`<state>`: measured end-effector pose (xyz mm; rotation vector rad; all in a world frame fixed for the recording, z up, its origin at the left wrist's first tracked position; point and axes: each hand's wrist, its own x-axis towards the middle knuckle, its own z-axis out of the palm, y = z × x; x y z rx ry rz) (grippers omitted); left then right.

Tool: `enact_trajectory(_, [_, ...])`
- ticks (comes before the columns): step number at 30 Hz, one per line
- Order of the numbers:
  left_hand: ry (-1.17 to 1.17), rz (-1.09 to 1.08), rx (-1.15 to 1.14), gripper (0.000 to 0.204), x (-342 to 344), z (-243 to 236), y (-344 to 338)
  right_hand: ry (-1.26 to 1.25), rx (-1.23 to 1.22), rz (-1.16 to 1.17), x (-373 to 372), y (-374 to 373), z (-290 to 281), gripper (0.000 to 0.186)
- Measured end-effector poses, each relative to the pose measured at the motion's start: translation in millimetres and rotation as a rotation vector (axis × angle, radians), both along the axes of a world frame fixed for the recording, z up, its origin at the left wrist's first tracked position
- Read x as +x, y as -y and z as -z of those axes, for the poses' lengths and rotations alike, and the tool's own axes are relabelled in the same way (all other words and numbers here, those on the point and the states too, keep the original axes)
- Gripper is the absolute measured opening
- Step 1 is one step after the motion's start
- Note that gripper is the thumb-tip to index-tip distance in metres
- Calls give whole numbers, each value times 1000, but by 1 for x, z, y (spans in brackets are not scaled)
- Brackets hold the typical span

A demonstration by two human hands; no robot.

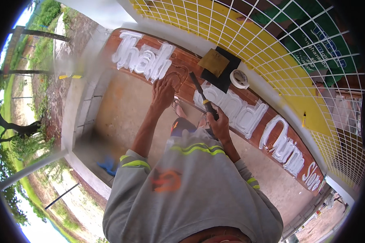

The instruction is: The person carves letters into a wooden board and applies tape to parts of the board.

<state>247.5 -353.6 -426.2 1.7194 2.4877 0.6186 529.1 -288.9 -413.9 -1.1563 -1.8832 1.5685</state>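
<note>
Gripping a dark hand tool (199,89), the right hand (219,123) has its fingers clamped around the black handle near the board's near edge. The tool's blade reaches over the wooden board (182,56), its tip pointing away from the person and somewhat left; its long axis slants across the board, closer to its length than its width. Whether the tip touches wood, I cannot tell. The left hand (163,94) rests at the near edge, fingers stretched out, beside bare carved outlines. By the far edge lie 2 sheets, brown (213,62) over black (223,83), beside 1 tape roll (233,79).
</note>
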Motion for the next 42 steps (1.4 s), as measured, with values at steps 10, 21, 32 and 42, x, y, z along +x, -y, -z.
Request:
enact_trajectory(10, [428, 373, -1368, 73, 47, -33, 7, 6, 79, 9, 11, 4, -4, 42])
enact_trajectory(21, [273, -7, -1304, 51, 56, -13, 36, -49, 86, 4, 15, 9, -5, 42])
enact_trajectory(32, [94, 309, -612, 44, 29, 8, 35, 70, 45, -10, 18, 10, 2, 44])
enact_trajectory(42, [-295, -159, 54, 33, -2, 58, 22, -37, 179, -42, 12, 8, -8, 42])
